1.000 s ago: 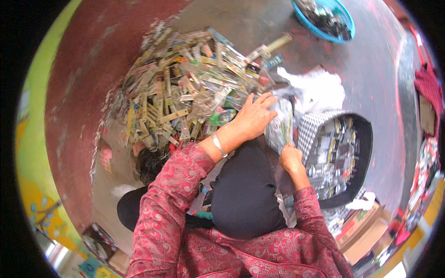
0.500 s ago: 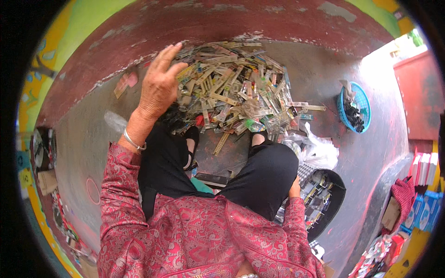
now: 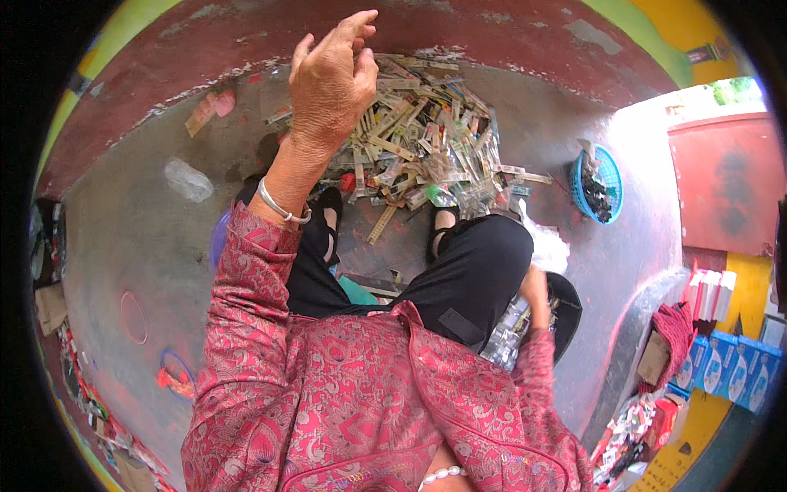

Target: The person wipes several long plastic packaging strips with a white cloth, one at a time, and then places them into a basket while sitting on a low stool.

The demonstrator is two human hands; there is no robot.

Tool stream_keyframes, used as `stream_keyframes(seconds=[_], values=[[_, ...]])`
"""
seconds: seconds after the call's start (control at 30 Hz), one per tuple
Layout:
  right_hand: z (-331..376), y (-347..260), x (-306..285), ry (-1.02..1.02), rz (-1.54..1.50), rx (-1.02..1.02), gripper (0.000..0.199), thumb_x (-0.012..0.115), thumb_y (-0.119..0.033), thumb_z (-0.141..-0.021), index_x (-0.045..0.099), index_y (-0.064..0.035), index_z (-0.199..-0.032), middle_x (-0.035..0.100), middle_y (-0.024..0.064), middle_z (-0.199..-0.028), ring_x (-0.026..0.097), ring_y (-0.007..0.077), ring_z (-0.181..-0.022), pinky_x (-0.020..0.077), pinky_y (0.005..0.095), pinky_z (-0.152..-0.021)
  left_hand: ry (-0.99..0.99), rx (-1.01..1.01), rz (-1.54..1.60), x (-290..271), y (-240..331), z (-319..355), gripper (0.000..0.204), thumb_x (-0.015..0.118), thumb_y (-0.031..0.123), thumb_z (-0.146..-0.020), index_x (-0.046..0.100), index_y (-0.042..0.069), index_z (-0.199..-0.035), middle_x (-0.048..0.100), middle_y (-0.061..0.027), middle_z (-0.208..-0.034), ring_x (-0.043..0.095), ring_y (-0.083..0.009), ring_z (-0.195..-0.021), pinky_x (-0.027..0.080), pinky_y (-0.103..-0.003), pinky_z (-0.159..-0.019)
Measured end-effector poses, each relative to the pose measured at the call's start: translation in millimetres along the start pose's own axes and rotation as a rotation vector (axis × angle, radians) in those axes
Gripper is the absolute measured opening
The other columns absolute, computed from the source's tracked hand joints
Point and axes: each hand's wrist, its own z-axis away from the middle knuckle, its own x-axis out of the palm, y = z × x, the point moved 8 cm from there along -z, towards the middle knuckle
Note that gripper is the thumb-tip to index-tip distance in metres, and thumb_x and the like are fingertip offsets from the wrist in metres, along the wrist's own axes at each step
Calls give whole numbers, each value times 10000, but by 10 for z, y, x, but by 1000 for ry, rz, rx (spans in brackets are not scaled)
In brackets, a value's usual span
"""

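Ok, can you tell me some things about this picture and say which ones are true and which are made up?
1. The left hand is raised above the pile of packaged strips on the floor. True.
2. The left hand has a grip on a big bottle. False: its fingers are loosely curled and nothing shows in them.
3. A blue basket sits on the floor to the right of the pile. True.
4. The right hand is up in the air too. False: it is down low by the right knee, at a dark basket holding clear wrapped pieces.
5. The person wears a plain white sleeve. False: the sleeve is red and patterned, with a pale bangle at the wrist.
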Motion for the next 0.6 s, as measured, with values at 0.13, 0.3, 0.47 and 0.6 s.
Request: stream_keyframes(seconds=[0.13,0.3,0.47,0.6], values=[[-485,-591,-1390,277,-182,-262,231,552,-211,-812,621,9,-811,602,178,-685,605,270,-643,455,368,-604,-370,-203,51,524,-495,287,115,594,140,-751,635,106,-853,657,-48,-813,633,-220,-728,415,-438,-835],[-1187,-1937,-2012,188,-273,-324,322,531,-245,-841,587,-3,-637,551,79,-521,530,144,-475,412,276,-488,-1089,367,-322,1248,-66,899,115,594,200,-693,659,115,-734,635,-83,-721,631,-231,-707,411,-477,-813],[-2174,-2789,-504,-127,386,-416,407,494,-412,-816,649,-35,-818,614,221,-855,599,367,-818,469,443,-706,-1434,730,70,1313,776,2304,175,603,210,-663,702,108,-765,652,-129,-796,595,-283,-869,433,-557,-703],[-2378,-2784,722,-146,329,-465,327,550,-116,-721,591,-147,-1044,582,190,-1014,567,341,-942,469,426,-780,-1703,644,52,1178,690,2103,336,549,239,-771,620,73,-1053,595,-156,-1058,546,-311,-1017,327,-617,-865]])
